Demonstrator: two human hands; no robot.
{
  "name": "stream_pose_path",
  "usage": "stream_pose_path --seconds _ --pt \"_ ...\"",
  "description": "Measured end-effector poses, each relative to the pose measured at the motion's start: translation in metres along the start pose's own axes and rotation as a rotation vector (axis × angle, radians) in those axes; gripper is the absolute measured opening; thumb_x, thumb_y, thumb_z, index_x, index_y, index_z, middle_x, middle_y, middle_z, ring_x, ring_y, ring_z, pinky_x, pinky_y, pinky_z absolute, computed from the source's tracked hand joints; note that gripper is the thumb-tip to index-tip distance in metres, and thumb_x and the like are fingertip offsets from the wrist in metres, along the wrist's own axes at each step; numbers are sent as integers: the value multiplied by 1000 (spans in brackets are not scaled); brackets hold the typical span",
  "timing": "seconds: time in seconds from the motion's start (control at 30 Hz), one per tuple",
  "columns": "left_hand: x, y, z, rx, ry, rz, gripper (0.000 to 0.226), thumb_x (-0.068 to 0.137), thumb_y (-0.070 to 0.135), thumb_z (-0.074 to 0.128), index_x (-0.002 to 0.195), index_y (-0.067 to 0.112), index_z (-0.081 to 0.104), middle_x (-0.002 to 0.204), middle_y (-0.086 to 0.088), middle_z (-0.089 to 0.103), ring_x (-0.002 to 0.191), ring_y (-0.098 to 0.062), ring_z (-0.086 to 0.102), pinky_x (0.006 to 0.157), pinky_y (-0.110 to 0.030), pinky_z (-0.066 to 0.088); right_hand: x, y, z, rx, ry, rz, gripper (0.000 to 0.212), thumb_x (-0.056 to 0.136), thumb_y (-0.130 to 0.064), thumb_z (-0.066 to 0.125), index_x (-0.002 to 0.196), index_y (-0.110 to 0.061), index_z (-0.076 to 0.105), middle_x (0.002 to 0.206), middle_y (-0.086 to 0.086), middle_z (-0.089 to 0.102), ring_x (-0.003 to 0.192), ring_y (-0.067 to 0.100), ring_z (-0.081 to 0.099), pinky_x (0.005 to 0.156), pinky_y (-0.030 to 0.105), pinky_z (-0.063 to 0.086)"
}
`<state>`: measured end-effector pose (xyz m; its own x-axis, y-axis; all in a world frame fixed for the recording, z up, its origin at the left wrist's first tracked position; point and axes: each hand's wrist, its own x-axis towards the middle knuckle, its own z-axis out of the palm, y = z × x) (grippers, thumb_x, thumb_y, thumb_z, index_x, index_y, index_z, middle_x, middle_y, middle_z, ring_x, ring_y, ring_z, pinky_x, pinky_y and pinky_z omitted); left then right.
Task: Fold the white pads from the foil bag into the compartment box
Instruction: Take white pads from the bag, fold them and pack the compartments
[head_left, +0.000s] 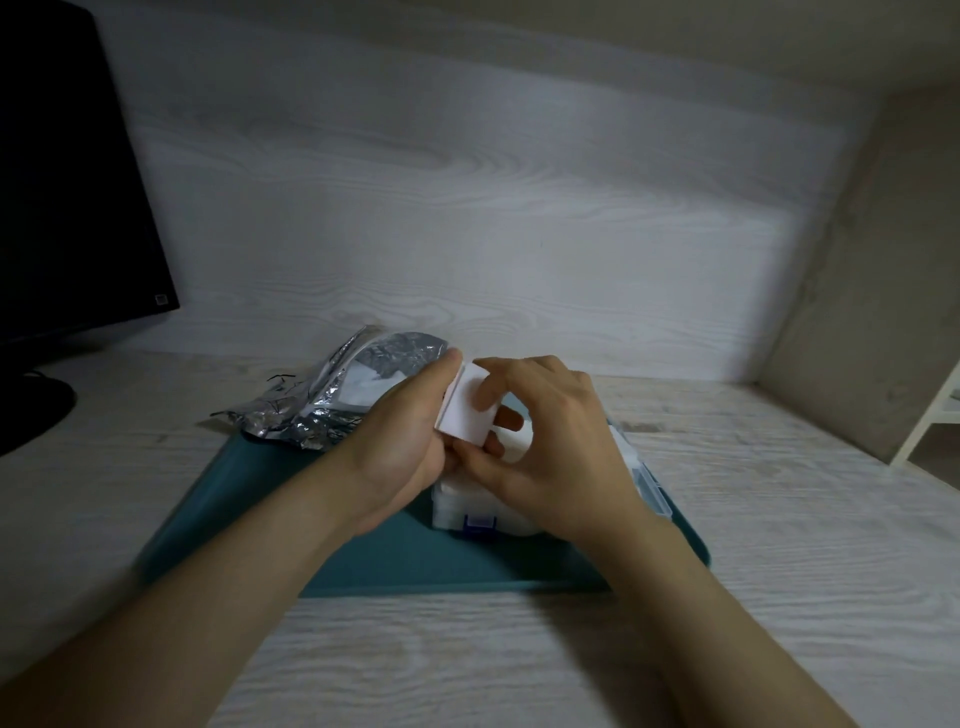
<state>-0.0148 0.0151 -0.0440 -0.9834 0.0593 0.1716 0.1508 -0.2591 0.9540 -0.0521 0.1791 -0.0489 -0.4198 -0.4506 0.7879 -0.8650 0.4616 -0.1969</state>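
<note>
Both hands pinch one folded white pad (470, 408): left hand (402, 447) fingers curled on its left edge, right hand (545, 441) fingertips on the face. It's held just above the compartment box (467, 512) on the teal tray (363, 556). Likely light, soft, springy, so grip the fold. Foil bag (332, 400) beside, more pads inside.

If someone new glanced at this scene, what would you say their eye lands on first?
The two hands at the centre: left hand and right hand together pinch a folded white pad above the clear compartment box on a teal tray. Behind them to the left lies the crinkled foil bag, with white showing inside. A dark monitor stands at the far left.
</note>
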Motion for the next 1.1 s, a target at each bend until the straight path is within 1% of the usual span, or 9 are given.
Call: stream_pose_path --seconds 0.23,0.33,0.4,0.5,0.57,0.63,0.77,0.93,1.1 --pt "-2 -4 4 99 64 57 48 115 39 36 133 7 66 112 -24 71 99 -33 63 99 -56 51 -1 -8 -7 192 43 77 25 87 -33 72 109 -23 66 109 -15 70 109 12 62 94 40 46" --pt "-3 -7 3 224 102 150 41 112 47 41 137 25 64 112 -12 74 89 -26 65 83 -46 54 1 -10 -9 303 99 269 26 97 -22 68 122 -26 64 101 -14 70 100 10 63 85 20 45" --pt "-5 -10 2 326 110 212 40 108 57 43 140 39 60 121 -5 74 92 -24 70 87 -46 57 3 -10 -11 330 49 358 18 96 -18 68 112 -26 72 91 -12 73 91 8 64 77 12 42" --pt "-6 -12 7 412 125 273 46 105 61 41 143 38 55 112 -1 77 96 -23 76 96 -48 60 7 -8 -20 480 15 439 15 95 -7 65 93 -15 78 81 -5 76 73 6 68 68 16 48" --pt "-7 -12 10 479 164 328 44 107 60 41 139 33 57 101 1 78 93 -19 76 95 -45 60 8 -3 -29 571 80 485 16 98 -5 64 95 -11 79 86 -1 78 79 13 73 70 26 57" --pt "-10 -14 10 694 175 416 26 110 41 48 129 28 61 96 6 76 89 -9 73 88 -33 58 5 7 -40 594 150 533 20 98 1 61 98 -9 79 87 1 79 81 13 74 72 23 56" --pt "-17 -19 13 1111 66 602 14 101 13 63 107 22 73 100 12 71 95 -5 64 84 -20 49 -11 28 -59 427 106 673 32 95 0 55 97 -20 79 83 -8 76 76 8 67 64 23 52" --pt "-14 -31 19 1208 -156 652 15 104 34 64 99 25 75 95 15 65 94 -5 57 86 -27 47 -28 43 -76 180 17 791 33 97 -11 51 97 -27 80 92 -10 76 87 14 69 79 47 63" --pt "-12 -37 17 1169 -176 612 14 100 39 70 96 29 79 92 15 61 88 -5 58 81 -28 50 -37 38 -84 -3 -135 736 31 95 -9 54 107 -29 72 89 -5 70 81 14 67 61 28 55"
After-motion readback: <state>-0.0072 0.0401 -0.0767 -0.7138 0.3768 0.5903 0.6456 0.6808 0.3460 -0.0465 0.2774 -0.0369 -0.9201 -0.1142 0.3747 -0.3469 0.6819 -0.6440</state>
